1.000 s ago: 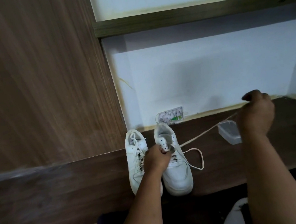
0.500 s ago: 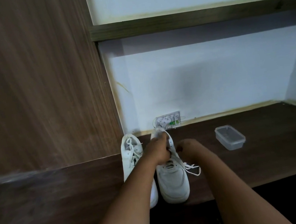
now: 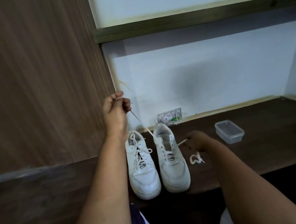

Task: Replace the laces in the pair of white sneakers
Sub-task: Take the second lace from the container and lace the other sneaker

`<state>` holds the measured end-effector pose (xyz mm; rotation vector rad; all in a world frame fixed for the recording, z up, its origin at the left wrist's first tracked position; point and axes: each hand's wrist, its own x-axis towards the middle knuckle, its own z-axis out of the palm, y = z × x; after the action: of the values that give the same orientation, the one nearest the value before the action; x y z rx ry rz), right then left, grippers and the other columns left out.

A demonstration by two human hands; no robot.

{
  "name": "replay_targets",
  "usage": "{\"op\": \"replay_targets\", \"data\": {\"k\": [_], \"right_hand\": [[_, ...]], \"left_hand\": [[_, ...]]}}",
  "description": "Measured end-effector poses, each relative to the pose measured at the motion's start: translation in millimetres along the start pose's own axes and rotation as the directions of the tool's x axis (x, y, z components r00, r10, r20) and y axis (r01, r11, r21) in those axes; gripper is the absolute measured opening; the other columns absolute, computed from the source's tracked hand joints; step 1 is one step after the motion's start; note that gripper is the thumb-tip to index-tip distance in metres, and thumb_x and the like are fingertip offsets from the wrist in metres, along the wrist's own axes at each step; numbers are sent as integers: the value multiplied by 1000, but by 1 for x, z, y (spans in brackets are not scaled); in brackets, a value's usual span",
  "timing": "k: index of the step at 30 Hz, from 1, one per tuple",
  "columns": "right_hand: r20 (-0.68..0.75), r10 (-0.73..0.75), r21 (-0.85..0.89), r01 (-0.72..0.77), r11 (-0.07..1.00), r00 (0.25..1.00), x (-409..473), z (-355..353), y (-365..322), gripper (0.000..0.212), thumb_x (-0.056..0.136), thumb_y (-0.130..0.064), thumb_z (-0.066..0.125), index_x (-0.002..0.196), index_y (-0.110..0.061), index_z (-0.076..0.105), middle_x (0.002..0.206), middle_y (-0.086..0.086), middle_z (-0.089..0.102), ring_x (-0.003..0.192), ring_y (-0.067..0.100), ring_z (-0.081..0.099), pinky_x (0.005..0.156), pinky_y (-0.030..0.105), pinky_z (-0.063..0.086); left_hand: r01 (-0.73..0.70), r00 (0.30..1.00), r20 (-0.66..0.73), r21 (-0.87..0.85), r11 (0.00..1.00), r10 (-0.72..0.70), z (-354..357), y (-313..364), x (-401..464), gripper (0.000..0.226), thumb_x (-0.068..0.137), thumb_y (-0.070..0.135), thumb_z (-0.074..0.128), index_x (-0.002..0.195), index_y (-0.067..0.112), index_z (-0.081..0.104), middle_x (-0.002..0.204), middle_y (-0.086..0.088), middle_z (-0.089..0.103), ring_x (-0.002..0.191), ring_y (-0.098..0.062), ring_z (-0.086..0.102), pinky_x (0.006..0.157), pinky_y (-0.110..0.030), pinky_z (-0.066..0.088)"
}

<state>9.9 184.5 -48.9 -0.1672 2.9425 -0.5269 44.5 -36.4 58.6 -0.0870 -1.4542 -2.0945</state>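
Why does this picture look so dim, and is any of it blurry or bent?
Head view: the light is low and flat, without glare; a soft shadow lies on the white wall and under the shelf. The wood panel at the left is smeared, while the sneakers and the plastic box are fairly sharp. The wide-angle lens bows the shelf's edge.

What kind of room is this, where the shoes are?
Probably a home room with built-in furniture: a dark wooden desk set against a pale wall, a wooden shelf above it, and a wall socket behind the white sneakers.
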Motion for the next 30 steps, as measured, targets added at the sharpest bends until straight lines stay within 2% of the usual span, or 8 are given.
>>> {"op": "replay_targets", "data": {"k": [4, 6, 9, 12, 17, 22, 25, 30], "right_hand": [[-349, 226, 492, -27, 870, 909, -10, -26, 9, 29, 94, -14, 45, 111, -4, 66, 105, 16, 66, 101, 34, 60, 85, 37, 47], [-308, 413, 864, 70, 499, 857, -15, -38, 10, 25, 90, -18, 47, 98, -8, 68, 73, 5, 61, 72, 26, 58, 66, 33, 48], [-134, 555, 987, 161, 0, 821, -21, -46, 12, 19, 89, -19, 49, 78, -15, 63, 55, -1, 42, 46, 16, 38, 44, 23, 34], [-267, 686, 957, 268, 108, 677, -18, -34, 21, 21, 86, -25, 45, 83, -27, 65, 67, -2, 48, 57, 16, 40, 53, 27, 34], [-238, 840, 920, 390, 34, 487, -22, -48, 28, 30, 92, -16, 38, 120, -21, 49, 103, 2, 52, 85, 21, 54, 78, 35, 46], [-183, 449, 909, -23, 415, 875, -11, -36, 33, 41, 78, -27, 64, 111, -4, 54, 79, 10, 55, 57, 15, 62, 47, 21, 45], [-191, 223, 692, -30, 721, 956, -2, -17, 13, 51, 92, -45, 55, 125, -6, 50, 112, 13, 58, 98, 25, 61, 82, 34, 51], [113, -166, 956, -62, 287, 980, -25, -19, -37, 49, 97, -51, 41, 112, -9, 62, 97, 6, 67, 84, 19, 62, 77, 33, 49]], "left_hand": [[-63, 998, 22, 54, 997, 62, -17, 22, -10, 29, 98, -6, 39, 85, 9, 60, 71, -6, 57, 59, -7, 50, 55, -15, 43], [-83, 996, 21, 96, 992, 81, -20, 23, -19, 26, 98, -3, 42, 85, 11, 60, 73, -5, 58, 59, -5, 50, 56, -13, 42], [-162, 985, -25, 173, 972, 169, -19, 14, -26, 18, 93, 6, 51, 83, 17, 60, 75, 7, 65, 67, -1, 59, 69, -14, 46], [-284, 955, -8, 265, 922, 296, -13, 15, -25, 13, 89, 20, 53, 81, 26, 61, 76, 19, 69, 84, -12, 66, 86, -27, 49], [-297, 953, -67, -20, 955, 295, -7, 44, -27, 21, 100, 3, 42, 93, 13, 60, 91, -7, 66, 76, -18, 60, 66, -19, 51], [-189, 967, 199, 149, 971, 158, -4, 27, -29, 26, 101, 1, 39, 103, 19, 57, 91, 14, 71, 73, -5, 63, 68, -27, 49], [-46, 908, 388, 468, 883, -158, 1, -21, -41, 31, 100, 3, 42, 124, 22, 46, 97, 7, 71, 67, -11, 63, 70, -40, 52], [-161, 834, 475, 696, 700, -280, 21, -65, -58, 41, 98, 10, 48, 135, 13, 31, 100, -7, 70, 81, -22, 67, 81, -40, 55]]}}
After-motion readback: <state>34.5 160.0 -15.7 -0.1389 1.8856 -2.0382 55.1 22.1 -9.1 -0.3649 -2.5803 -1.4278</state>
